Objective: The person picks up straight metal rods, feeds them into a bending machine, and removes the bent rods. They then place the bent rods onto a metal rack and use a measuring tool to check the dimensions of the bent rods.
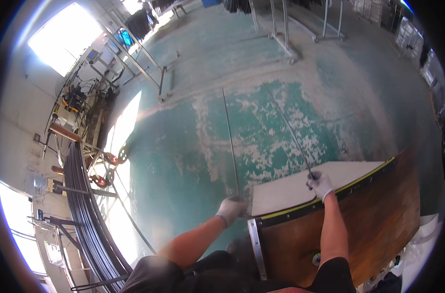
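White gloves cover both my hands. My left hand (pixel 230 209) is closed near the left corner of the bench, at the lower end of a thin dark strip (pixel 230 132). That strip runs away from me over the green floor. Over a pale board (pixel 325 178), my right hand (pixel 321 184) grips a second thin dark strip (pixel 294 138), which slants up and to the left. Whether the two strips join is not visible. A yellow measuring tape (pixel 352 188) lies along the dark edge strip between the pale board and the brown bench top (pixel 359 224).
At the left, a rack holds a bundle of long dark strips (pixel 80 210). Behind it stand a wheeled metal frame (pixel 101 168) and machinery (pixel 75 100) by the wall. Metal stands (pixel 283 39) rise at the back. White sheeting (pixel 425 234) lies right of the bench.
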The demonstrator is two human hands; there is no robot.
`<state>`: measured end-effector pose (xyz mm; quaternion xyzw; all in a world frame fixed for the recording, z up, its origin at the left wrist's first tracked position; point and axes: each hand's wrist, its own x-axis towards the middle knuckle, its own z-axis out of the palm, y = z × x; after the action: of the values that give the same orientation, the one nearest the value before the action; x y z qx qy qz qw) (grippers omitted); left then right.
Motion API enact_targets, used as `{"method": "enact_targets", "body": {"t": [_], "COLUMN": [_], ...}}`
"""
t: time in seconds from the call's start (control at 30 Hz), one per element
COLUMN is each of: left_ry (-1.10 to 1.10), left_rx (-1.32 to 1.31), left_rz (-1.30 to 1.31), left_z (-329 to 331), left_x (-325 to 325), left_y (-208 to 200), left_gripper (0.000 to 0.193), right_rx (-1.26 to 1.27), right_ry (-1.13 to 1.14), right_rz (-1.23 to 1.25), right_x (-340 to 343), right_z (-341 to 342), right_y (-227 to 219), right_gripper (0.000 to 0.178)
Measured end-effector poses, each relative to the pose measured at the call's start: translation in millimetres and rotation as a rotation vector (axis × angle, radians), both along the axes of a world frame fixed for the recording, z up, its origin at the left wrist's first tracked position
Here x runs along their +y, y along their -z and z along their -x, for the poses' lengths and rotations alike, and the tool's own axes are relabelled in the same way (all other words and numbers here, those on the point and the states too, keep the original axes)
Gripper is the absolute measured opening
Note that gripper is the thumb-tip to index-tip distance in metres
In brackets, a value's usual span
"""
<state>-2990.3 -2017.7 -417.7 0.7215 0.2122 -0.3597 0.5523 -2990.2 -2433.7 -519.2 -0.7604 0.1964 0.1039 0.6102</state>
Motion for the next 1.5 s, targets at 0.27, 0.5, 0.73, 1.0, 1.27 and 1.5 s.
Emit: {"method": "enact_targets", "body": {"t": [0.27,0.5,0.73,1.0,1.27,1.5], "left_ry": [-0.037,-0.407,-0.278,0.138,-0.126,-0.198], "left_rx": [-0.306,-0.136,-0.287,-0.518,-0.383,-0.297], "left_rz": [0.122,0.211,0.185,0.007,0.165,0.062], "left_z": [-15.5,-85.0,-167.6,-302.0,-443.0,-563.2], "left_x": [166.4,259.0,379.4,454.1,492.7,528.0], "left_y": [-2.4,-106.1,-98.5,-73.4,-35.7,-62.4], "left_gripper": [0.019,0.013,0.006,0.009,0.015,0.021], "right_rx": [-0.035,-0.022,-0.099,-0.332,-0.243,-0.233], "right_ry": [0.011,-0.203,-0.138,-0.261,-0.193,-0.219], "right_rz": [0.019,0.086,0.138,0.455,0.461,0.609], "right_x": [153.9,314.0,428.4,484.1,536.9,551.4], "right_z": [20.5,-8.9,-88.4,-182.6,-326.2,-495.4], "right_y": [-58.8,-112.9,-155.8,-170.2,-158.7,-206.2], "right_gripper": [0.039,0.023,0.016,0.016,0.022,0.043]}}
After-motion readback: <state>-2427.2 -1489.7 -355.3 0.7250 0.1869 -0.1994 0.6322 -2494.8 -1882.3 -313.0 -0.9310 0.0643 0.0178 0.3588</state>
